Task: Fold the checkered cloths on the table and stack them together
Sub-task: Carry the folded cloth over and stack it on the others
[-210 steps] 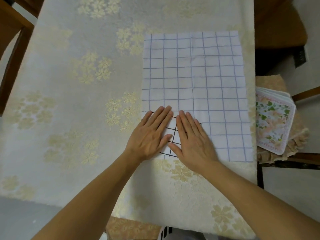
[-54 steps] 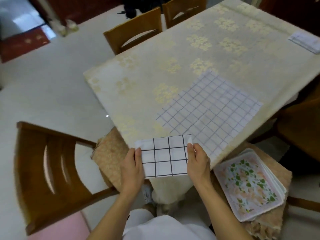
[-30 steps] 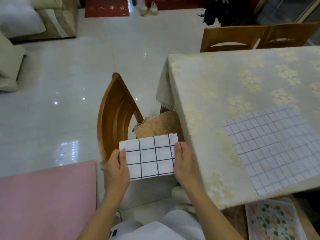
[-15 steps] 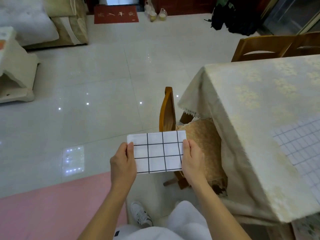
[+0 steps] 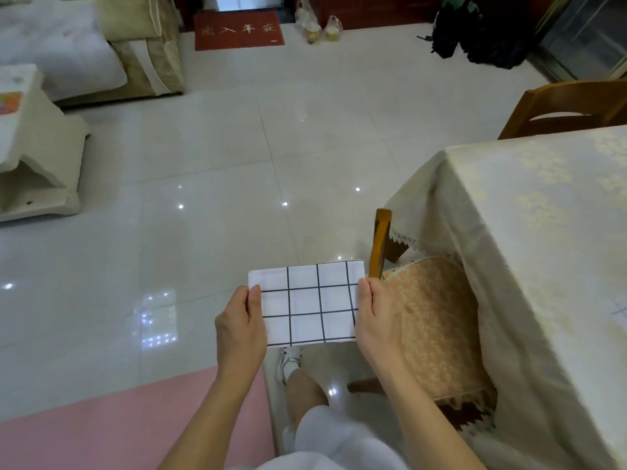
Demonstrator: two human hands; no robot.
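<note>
A small folded white cloth with a black grid [image 5: 307,303] is held flat in the air, away from the table, above the floor and my knees. My left hand [image 5: 241,325] grips its left edge with the thumb on top. My right hand [image 5: 375,320] grips its right edge the same way. The table [image 5: 543,212], under a cream flowered tablecloth, is at the right. Only a tiny corner of the larger blue-checked cloth [image 5: 620,311] shows at the right frame edge.
A wooden chair with a gold cushion [image 5: 431,327] is tucked at the table's near corner, right beside my right hand. Another chair [image 5: 563,110] stands at the far side. A pink mat [image 5: 112,432] lies at lower left, shiny tiled floor ahead, a sofa [image 5: 68,52] at far left.
Earlier both hands pressed the folded cloth flat on the table. Since then they lifted it off, and my view has swung left, away from the table toward the open floor.
</note>
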